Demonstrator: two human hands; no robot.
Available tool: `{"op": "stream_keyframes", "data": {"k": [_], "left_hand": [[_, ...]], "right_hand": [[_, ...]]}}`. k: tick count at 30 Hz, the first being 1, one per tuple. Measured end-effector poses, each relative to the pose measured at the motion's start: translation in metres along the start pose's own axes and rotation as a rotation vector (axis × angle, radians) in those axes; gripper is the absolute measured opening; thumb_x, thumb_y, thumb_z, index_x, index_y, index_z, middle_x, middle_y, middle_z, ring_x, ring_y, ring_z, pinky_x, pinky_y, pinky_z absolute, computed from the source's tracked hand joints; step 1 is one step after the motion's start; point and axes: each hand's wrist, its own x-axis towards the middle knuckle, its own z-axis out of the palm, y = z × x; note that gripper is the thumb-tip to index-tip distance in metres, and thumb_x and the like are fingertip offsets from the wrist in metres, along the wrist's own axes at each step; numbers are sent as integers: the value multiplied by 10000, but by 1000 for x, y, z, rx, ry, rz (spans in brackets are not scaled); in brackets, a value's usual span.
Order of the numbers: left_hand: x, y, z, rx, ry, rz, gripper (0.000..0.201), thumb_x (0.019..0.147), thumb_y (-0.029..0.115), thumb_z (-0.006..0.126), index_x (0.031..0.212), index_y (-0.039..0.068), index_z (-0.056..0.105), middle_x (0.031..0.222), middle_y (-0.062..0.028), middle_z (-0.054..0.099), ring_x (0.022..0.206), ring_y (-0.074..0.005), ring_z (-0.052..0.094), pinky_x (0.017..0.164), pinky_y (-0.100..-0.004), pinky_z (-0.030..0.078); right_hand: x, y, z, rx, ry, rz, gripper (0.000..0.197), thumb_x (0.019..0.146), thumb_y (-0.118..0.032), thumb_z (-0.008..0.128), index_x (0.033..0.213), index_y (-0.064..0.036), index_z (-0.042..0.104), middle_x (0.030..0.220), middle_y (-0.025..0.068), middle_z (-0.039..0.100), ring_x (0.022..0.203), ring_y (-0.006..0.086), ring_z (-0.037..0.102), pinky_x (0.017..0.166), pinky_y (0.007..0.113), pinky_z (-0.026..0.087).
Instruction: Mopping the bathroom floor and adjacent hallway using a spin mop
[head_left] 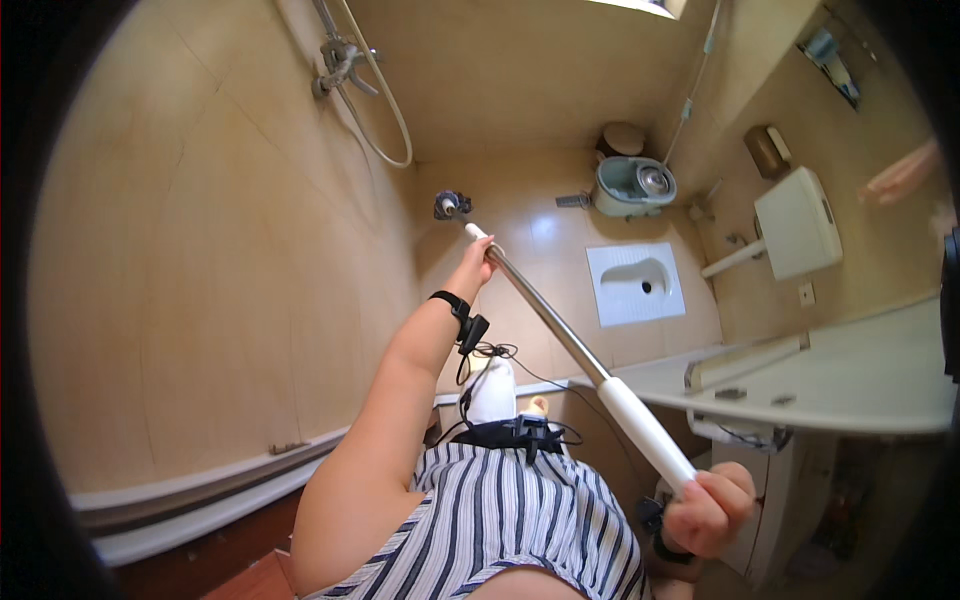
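A mop (550, 316) with a steel pole and white grip sections slants across the view. My right hand (712, 508) is closed round the white upper end of the handle, at the lower right. Farther down the pole, my left hand (480, 262) wraps round it near the lower white section. The small dark mop head (452, 206) is at the far end, over the beige tiled floor (540, 240) by the left wall. A black band with a small device sits on my left wrist.
A white squat toilet (636, 284) is set in the floor. Behind it stands a blue-grey spin-mop bucket (617, 187) beside a drain grate (573, 201). A cistern (797, 222) hangs on the right wall, a shower mixer (343, 68) on the left. A blurred hand (900, 175) appears at the right edge.
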Motion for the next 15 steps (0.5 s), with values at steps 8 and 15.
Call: {"op": "stream_keyframes", "data": {"k": [8,15], "left_hand": [[163,170,130,300,42,200,256,746,151,559,564,134,381,490,52,334,392,-64,297,338,-236,230],[317,542,247,461,109,831,353,776,209,532,1087,48,488,1145,-56,458,1124,-176,338,966,-310,199]], "right_hand": [[165,188,216,15,-174,200,217,648,-21,610,562,-68,417,538,45,436,400,187,403,348,269,318],[317,247,336,-91,-89,367,250,681,10,581,558,-71,379,532,60,438,393,191,392,342,271,309]]}}
